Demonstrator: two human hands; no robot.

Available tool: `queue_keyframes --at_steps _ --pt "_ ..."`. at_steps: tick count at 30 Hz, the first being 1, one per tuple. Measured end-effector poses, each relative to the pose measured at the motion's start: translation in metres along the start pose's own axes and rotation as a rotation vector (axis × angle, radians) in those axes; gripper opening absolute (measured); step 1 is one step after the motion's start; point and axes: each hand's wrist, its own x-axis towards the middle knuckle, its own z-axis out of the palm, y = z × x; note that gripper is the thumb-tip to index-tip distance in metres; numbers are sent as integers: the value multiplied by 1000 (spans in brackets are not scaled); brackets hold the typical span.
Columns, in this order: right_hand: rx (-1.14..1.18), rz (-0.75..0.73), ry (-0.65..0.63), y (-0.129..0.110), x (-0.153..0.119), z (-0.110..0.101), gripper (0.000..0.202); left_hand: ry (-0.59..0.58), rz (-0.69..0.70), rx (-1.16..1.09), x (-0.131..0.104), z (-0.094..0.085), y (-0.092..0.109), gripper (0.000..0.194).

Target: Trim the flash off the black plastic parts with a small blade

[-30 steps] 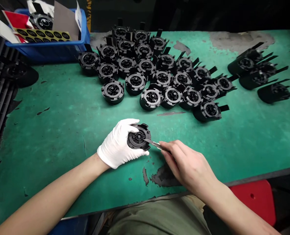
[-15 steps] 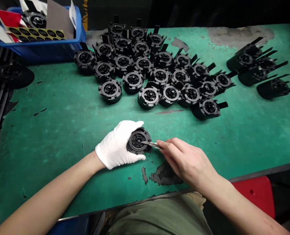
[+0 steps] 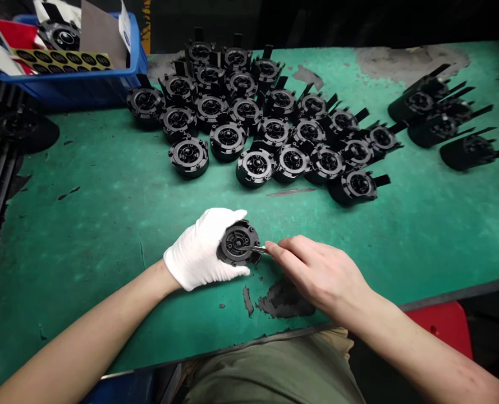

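My left hand, in a white glove, is wrapped round the side of a round black plastic housing. The housing's ribbed face, with rings and a small square centre, points up toward me. Bare, my right hand pinches a slim metal scalpel between thumb and fingers. The blade reaches across the housing's rim, its tip close to the centre; whether it touches the surface I cannot tell. My right fingers cover most of the handle.
Many similar black housings stand grouped on the worn green table; several more are at the right. A blue bin with sticker sheets sits at the back left. Below the table's right front edge is a red stool.
My right hand has shifted slightly left and the scalpel now lies at a flatter angle over the housing's face. The left hand and housing hold nearly still.
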Motion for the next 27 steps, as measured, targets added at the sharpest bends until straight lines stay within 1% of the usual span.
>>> queue_keyframes --at_steps 2,5,9,12,18,23,27 --pt "7 -21 -1 4 2 0 31 -3 2 1 0 0 0 109" --pt "59 -22 -21 10 1 2 23 -1 -5 7 0 0 1 110" --pt "171 67 22 12 -4 4 21 -1 3 16 -1 2 0 115" --pt "171 102 17 8 -8 7 23 5 19 23 -2 2 0 118" --pt "60 49 -6 2 -8 10 31 -36 -50 34 -1 2 4 105" --pt "42 4 -15 4 -5 8 30 -27 -44 25 -1 1 5 104" --pt "64 -19 -8 10 -5 11 28 -39 -48 29 -1 1 5 104"
